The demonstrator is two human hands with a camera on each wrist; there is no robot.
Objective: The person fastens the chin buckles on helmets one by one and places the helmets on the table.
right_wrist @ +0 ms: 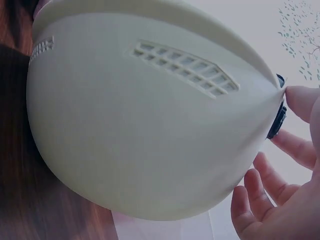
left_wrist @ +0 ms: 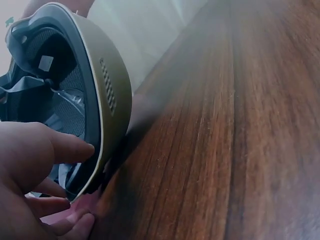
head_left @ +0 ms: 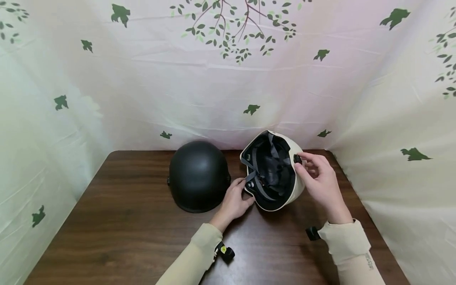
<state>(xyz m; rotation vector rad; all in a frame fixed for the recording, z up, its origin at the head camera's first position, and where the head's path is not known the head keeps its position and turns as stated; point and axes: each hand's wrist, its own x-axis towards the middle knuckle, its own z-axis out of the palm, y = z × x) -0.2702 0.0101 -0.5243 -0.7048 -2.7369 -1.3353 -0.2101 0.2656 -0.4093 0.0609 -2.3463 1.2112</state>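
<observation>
A cream helmet [head_left: 300, 186] is tipped on its side, its black padded inside with grey straps [head_left: 252, 174] facing left. My left hand [head_left: 235, 202] holds its lower left rim; in the left wrist view the thumb [left_wrist: 75, 148] lies on the dark rim lining and the other fingers reach below the edge. On the opposite side, my right hand [head_left: 318, 178] pinches the rim by a black knob [head_left: 297, 159]. Seen from the right wrist, the remaining fingertips [right_wrist: 241, 197] are at the smooth shell, which has slotted vents [right_wrist: 187, 69].
Just left of the cream helmet, a black helmet [head_left: 199, 176] stands dome up, close to my left hand. Both are near the back of the dark wooden table [head_left: 117, 221]. A pale curtain [head_left: 199, 95] printed with leaves and birds surrounds the back and sides.
</observation>
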